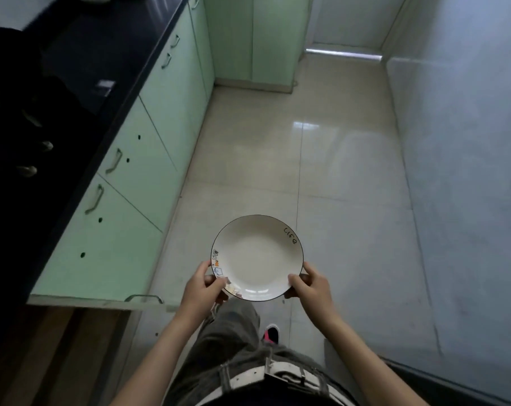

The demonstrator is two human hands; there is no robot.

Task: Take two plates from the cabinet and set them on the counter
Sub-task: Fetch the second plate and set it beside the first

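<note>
**Plate in both hands, worktop off to the left**

A white plate (257, 257) with a dark rim, the word "life" near its 1 o'clock edge and small coloured pictures along its 8 o'clock edge, is carried level over the floor (321, 159), in front of the person's waist. The left hand (204, 284) is closed on the rim at about 8 o'clock, thumb on top and fingers curled beneath; the right hand (311, 284) is closed on the rim at about 4 o'clock in the same way. Only one plate shows from above; whether a second is stacked under it cannot be told.

The dark worktop (107, 51) runs along the left of the view, from about 9 to 11 o'clock, well apart from the plate, above a row of pale green cabinet doors (148, 136).

What could go wrong, as I judge it: an open door or drawer front (101, 303) juts out at about 8 o'clock, just beside the left forearm, and turning towards the worktop could knock the plate or a leg against it. The grip is on the near edge only, so the far edge could dip. The glossy floor may be slippery.

Much of the worktop is in deep shadow; dark shapes with a few pale glints lie on it at about 9 o'clock, and I cannot make out what they are, so a free spot for the plate is hard to pick.
</note>
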